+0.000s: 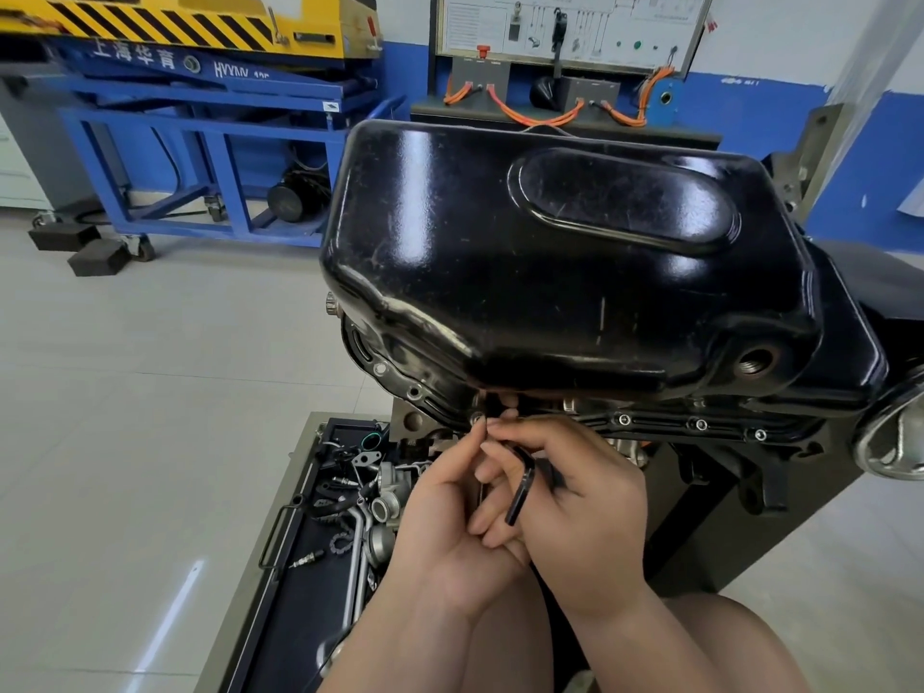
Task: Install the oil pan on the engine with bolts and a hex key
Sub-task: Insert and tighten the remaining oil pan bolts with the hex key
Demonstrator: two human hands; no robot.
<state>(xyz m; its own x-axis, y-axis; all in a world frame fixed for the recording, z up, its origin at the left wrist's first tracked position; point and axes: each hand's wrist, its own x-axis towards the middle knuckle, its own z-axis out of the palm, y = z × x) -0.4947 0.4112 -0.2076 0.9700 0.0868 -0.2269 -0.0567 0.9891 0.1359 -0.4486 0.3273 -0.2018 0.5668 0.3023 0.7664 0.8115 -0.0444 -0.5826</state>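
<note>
A workshop with a pale tiled floor. The black oil pan sits on the upturned engine. Three fitted bolts show along the near flange; holes further left look unfilled. The left hand pinches a bolt at the flange, and the right hand grips the hex key. Tightening probably remains.

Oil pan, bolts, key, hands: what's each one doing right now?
Oil pan: in place, drain hole open.
Side bolts: three seated in the rim.
Rim holes: two empty.
Front bolt: at its hole.
Left hand: pinching the front bolt.
Hex key: held.
Right hand: curled round the hex key.
</note>
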